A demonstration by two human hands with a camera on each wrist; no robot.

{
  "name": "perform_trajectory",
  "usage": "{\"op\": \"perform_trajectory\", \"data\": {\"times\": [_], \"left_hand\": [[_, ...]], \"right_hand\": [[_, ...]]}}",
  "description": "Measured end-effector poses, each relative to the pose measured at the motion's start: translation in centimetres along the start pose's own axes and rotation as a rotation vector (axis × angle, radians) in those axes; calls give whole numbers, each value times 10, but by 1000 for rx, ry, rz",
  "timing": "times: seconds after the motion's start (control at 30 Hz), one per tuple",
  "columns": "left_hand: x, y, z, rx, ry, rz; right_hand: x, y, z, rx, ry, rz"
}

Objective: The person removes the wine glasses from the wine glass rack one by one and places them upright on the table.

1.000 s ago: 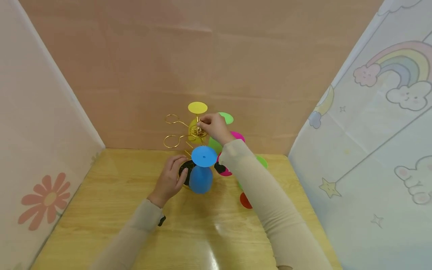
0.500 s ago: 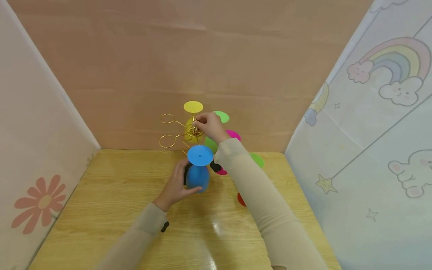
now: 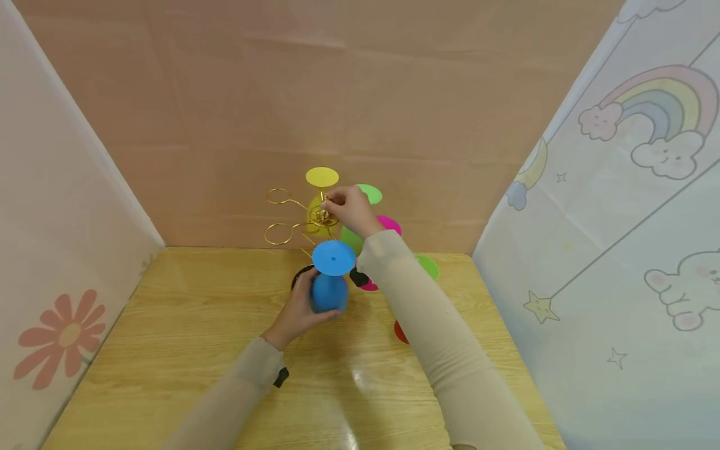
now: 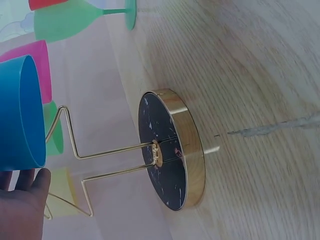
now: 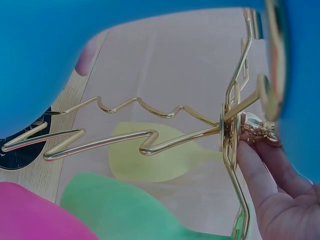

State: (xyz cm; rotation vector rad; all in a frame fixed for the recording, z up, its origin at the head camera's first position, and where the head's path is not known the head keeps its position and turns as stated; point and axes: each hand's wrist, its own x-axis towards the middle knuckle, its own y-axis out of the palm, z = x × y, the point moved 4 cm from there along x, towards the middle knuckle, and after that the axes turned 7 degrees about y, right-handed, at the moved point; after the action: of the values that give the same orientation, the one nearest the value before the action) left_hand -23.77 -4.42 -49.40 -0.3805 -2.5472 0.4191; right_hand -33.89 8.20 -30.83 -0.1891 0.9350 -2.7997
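A gold wire wine glass rack stands on a round black base with a gold rim. At its top, my right hand pinches the shiny gold knob. A blue plastic wine glass hangs foot up at the near side of the rack. My left hand holds its bowl, thumb in front; its other fingers are mostly hidden in the head view. From the left wrist, fingertips show at the bowl's rim. Yellow, green and pink glasses also hang upside down.
Right of the rack, partly behind the right sleeve, are another green glass and a red piece. Two bare gold loops stick out to the left. A tan backdrop rises behind the wooden table.
My left hand has moved from the base's left side onto the blue wine glass and now holds its bowl. My right hand stays at the knob. The view has shifted slightly.
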Motion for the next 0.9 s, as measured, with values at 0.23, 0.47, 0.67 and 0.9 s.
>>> {"op": "perform_trajectory", "data": {"times": [0.23, 0.47, 0.67, 0.9], "left_hand": [[0, 3, 4, 13, -37, 9], [0, 3, 6, 19, -51, 12], [0, 2, 3, 16, -54, 11], [-1, 1, 2, 15, -56, 12]], "right_hand": [[0, 0, -1, 5, 8, -16], [1, 1, -2, 23, -1, -19], [0, 1, -1, 37, -6, -15], [-1, 1, -1, 40, -2, -12]]}}
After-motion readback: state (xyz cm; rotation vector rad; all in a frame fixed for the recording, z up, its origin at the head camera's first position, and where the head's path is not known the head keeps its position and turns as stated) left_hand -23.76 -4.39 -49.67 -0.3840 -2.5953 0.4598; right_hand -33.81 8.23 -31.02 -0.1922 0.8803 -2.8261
